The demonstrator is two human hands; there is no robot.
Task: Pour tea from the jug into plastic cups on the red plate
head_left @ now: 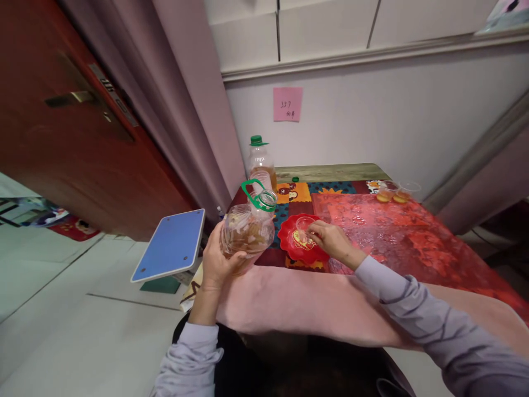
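Observation:
My left hand point(219, 256) grips a large clear bottle point(248, 231) of pale brown liquid, tilted with its open mouth and green handle ring pointing up and away from me. To its right, my right hand point(328, 237) pinches a small clear cup point(305, 225) over a red scalloped plate point(295, 251). The bottle's mouth is apart from the cup. Whether the cup holds liquid is too unclear to tell. Behind the held bottle stands a second bottle point(257, 157) with a green cap.
Two clear cups with yellowish liquid point(384, 194) stand at the back right of the patterned table point(372, 220). A loose green cap point(295, 179) lies near the wall. Left of the table is a small blue-topped stand point(169, 242); a pink cloth point(289, 298) covers the near edge.

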